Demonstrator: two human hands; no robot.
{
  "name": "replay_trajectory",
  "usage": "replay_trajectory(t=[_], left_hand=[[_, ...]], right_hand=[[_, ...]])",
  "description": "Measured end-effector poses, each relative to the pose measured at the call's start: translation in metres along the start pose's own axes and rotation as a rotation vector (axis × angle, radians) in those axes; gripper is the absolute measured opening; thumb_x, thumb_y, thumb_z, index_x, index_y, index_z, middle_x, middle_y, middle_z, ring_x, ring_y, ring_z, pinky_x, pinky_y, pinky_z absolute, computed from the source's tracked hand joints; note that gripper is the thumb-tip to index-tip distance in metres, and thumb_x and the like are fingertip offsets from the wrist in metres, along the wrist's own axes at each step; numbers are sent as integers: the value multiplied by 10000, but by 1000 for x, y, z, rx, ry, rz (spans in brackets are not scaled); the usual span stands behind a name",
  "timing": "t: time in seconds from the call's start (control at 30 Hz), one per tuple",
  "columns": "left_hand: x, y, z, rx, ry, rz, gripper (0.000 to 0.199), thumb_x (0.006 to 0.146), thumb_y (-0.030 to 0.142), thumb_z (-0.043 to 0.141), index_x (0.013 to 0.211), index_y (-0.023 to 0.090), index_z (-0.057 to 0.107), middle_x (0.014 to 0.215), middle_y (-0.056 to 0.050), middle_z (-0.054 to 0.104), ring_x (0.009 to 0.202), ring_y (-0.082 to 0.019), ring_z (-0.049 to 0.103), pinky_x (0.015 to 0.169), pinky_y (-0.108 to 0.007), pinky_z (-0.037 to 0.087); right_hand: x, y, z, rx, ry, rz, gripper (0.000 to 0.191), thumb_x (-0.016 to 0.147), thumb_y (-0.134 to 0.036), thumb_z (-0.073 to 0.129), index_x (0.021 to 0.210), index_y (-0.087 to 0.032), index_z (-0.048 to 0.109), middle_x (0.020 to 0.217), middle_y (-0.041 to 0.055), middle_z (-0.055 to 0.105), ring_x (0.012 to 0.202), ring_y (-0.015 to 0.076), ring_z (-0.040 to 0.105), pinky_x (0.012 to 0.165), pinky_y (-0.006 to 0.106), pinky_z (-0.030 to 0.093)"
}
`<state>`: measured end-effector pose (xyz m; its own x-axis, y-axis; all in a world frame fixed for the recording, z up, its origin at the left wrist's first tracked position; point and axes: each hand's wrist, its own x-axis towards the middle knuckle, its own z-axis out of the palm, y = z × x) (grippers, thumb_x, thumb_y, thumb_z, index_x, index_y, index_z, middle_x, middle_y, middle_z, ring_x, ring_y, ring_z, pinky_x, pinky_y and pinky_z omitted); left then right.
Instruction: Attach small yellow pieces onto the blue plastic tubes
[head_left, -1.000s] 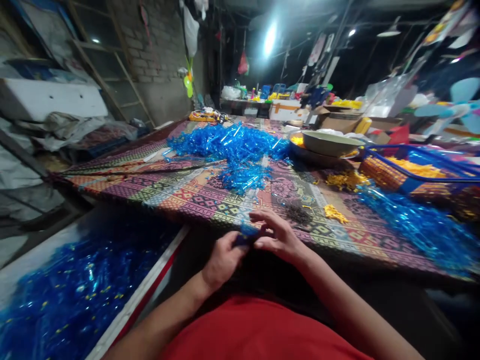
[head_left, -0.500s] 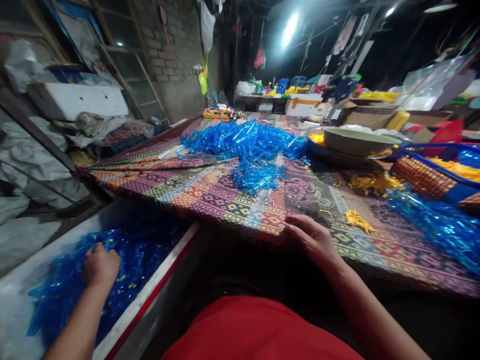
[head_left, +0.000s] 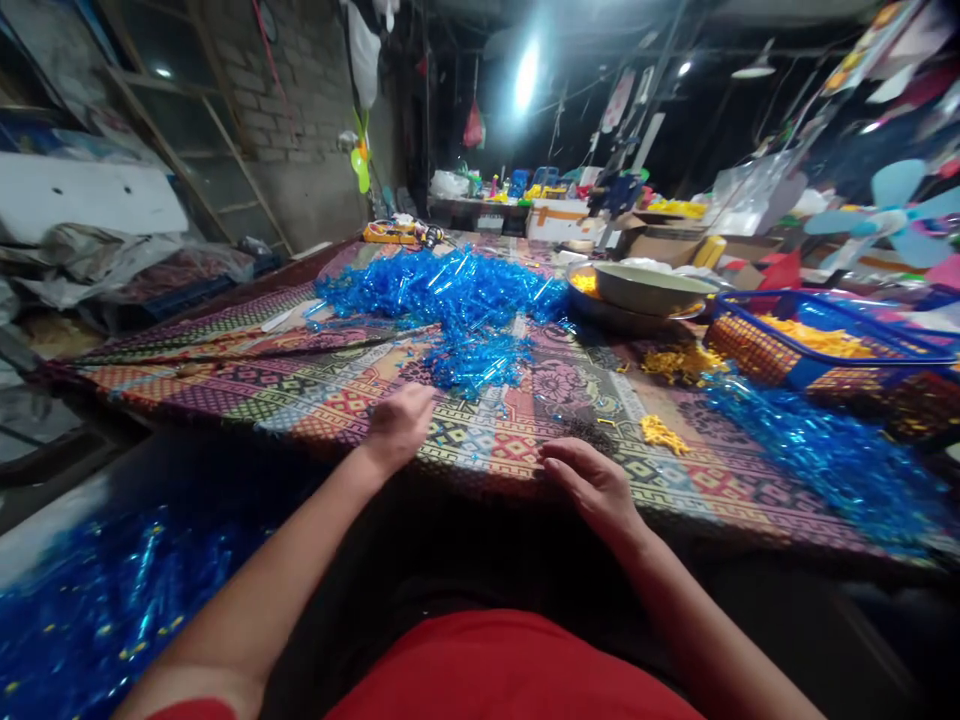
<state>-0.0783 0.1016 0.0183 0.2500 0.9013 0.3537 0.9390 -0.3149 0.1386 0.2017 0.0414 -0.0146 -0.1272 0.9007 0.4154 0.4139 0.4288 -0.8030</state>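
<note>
My left hand (head_left: 402,425) is closed just above the front part of the patterned cloth (head_left: 300,395); what it holds, if anything, is hidden. To its right, my right hand (head_left: 589,478) rests by the table's front edge, its fingers curled with thumb and fingertips near each other; nothing can be made out between them. Beyond both hands lies a heap of shiny blue plastic pieces (head_left: 450,290), with a smaller cluster (head_left: 480,362) in front. A box of blue pieces with small yellow bits (head_left: 142,580) stands low at the left.
Stacked metal bowls (head_left: 652,290) and a blue basket of yellow pieces (head_left: 825,340) stand at the right. Small yellow piles (head_left: 664,434) and more blue pieces (head_left: 825,460) lie before them. A fan (head_left: 892,215) is behind.
My left hand has moved up and right, out of the box of blue pieces to over the table's front edge. The view has turned to the right.
</note>
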Motion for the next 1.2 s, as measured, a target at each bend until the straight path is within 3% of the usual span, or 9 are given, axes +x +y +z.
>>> replay_trajectory(t=[0.1,0.2,0.33,0.53,0.73,0.93,1.03,1.13,1.2], left_hand=[[36,41,26,26,-79,26,275,876,276,380,990,151,597,989,-119,607,903,-210,583,792,-317,435],[54,54,46,65,-95,2,266,855,249,410,958,91,598,950,-181,604,900,-261,578,771,-377,421],[59,52,53,105,-118,35,245,817,98,383,885,63,616,879,-208,618,873,-294,585,743,-409,413],[31,33,32,131,-131,197,300,839,73,314,909,105,604,880,-170,629,867,-265,585,755,-381,424],[3,8,23,22,-53,353,322,882,152,326,1051,134,600,977,-154,651,960,-238,591,851,-372,437],[-5,24,13,-194,65,430,315,859,165,397,1081,146,620,1071,-167,647,1071,-273,568,915,-440,426],[-11,39,9,-440,132,301,295,843,211,461,1089,162,616,1110,-148,638,1095,-264,557,971,-439,392],[-20,62,11,-864,232,-75,374,803,284,551,1157,163,556,1099,-122,633,1012,-230,600,916,-387,449],[-25,83,15,-1243,152,-288,439,761,312,606,1163,154,532,998,-91,656,890,-203,639,802,-339,508]], right_hand=[[-10,-3,-15,-11,76,-8,170,828,-315,564,900,-196,661,880,58,656,824,184,619,757,323,501],[-19,2,-33,-43,139,40,161,813,-319,586,888,-202,668,869,53,665,811,186,626,748,328,506],[-24,12,-55,-20,262,152,201,783,-359,615,879,-192,671,841,58,679,728,183,636,654,323,526],[-23,23,-72,21,374,208,245,797,-383,592,907,-177,665,775,58,673,647,164,618,596,318,527],[-7,14,-45,-164,214,-93,181,827,-333,559,886,-201,667,877,75,663,858,204,621,796,376,509],[15,-13,0,-193,-100,-217,322,839,-310,547,1140,-202,588,1087,114,635,991,223,594,859,382,485],[13,-15,6,-36,-98,-72,275,829,-321,559,1064,-197,629,904,70,683,815,194,631,740,335,516],[4,-15,8,167,-55,141,280,819,-346,561,1030,-177,632,686,13,639,544,122,565,516,246,483],[-2,-17,11,237,-35,216,275,810,-354,566,1008,-174,629,630,-9,600,464,94,504,443,218,438]])
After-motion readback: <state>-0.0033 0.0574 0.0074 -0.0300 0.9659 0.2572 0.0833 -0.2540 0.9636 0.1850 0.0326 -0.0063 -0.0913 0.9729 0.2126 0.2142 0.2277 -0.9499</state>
